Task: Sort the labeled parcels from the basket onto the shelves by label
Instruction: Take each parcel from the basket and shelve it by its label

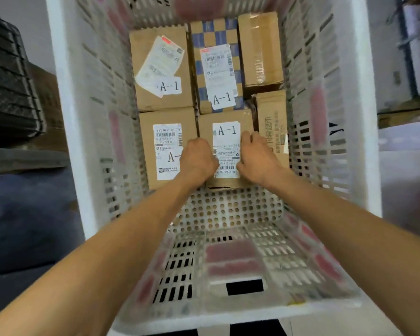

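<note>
parcel (226, 132) marked a-1 looks stiff and probably light; its two side walls seem the best hold, lifted straight up. it is a small brown cardboard box with a white shipping label (227, 146) on top, lying on the floor of the white basket (95, 105), packed tight among other boxes. touching its left side is another labelled box (166, 117). the left hand (198, 161) curls its fingers down over the parcel's left edge; the right hand (257, 156) curls over its right edge, beside a box standing on edge (272, 117).
</note>
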The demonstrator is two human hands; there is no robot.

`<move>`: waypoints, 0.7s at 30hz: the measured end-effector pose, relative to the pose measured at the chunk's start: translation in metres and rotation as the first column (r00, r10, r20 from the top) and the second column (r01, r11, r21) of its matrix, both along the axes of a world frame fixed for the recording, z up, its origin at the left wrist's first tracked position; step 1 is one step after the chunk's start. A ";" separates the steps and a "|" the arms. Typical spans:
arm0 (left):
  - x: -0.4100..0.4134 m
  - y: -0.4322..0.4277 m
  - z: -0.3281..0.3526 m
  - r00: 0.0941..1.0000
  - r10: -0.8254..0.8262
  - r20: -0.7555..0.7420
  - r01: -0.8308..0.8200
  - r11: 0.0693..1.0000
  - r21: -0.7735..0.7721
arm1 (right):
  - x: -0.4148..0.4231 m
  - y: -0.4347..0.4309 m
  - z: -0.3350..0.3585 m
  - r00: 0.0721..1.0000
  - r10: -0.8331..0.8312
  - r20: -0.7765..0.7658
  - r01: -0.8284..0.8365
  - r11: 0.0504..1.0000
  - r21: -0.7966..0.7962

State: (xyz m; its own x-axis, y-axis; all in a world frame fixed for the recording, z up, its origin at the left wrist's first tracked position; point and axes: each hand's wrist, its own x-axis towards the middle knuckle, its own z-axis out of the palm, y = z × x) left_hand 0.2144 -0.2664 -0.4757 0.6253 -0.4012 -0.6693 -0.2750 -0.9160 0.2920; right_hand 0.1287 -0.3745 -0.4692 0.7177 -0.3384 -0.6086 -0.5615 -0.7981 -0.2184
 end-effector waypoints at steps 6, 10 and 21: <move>-0.001 -0.010 0.001 0.970 0.143 -0.199 -0.131 0.989 0.074 | 0.016 0.018 -0.014 0.849 -0.528 -0.015 0.525 0.841 0.134; -0.016 -0.017 -0.006 0.839 0.402 -0.366 -0.428 0.904 0.011 | 0.017 0.008 -0.011 0.754 -0.656 -0.016 0.654 0.749 0.111; -0.028 0.005 -0.051 0.670 0.598 -0.440 -0.677 0.735 -0.033 | 0.002 0.008 0.008 0.600 -0.783 -0.163 0.794 0.556 0.248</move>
